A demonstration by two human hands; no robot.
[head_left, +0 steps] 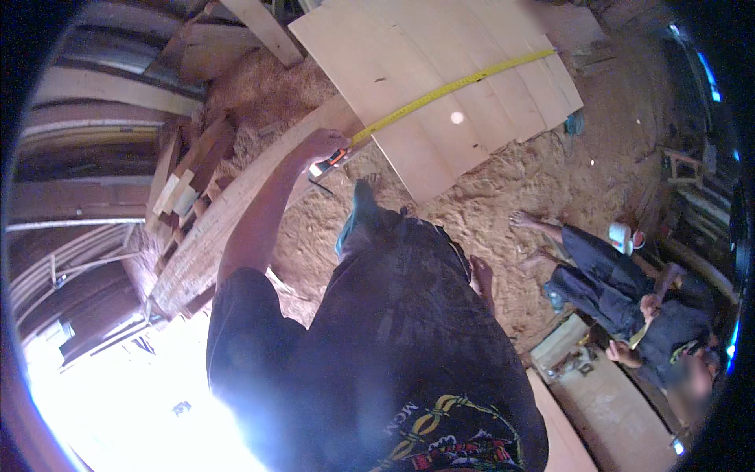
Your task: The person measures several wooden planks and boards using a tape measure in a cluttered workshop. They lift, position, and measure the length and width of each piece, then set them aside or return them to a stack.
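Holding a tape measure [329,163] at the left edge of a pale wooden panel [429,153].
Left hand [322,145]: fingers wrapped round the orange-and-black case, just off the panel's left edge; yellow blade [440,90] lies across the panel to its right edge. Right hand: grip cannot be told; skin patch [483,282] below the panel, beside the dark shirt [425,315], too indistinct to call hand or foot. Long plank [208,244] left of the panel. Co-worker [602,299] seated lower right of the panel, thin pale piece [641,335] in hand.
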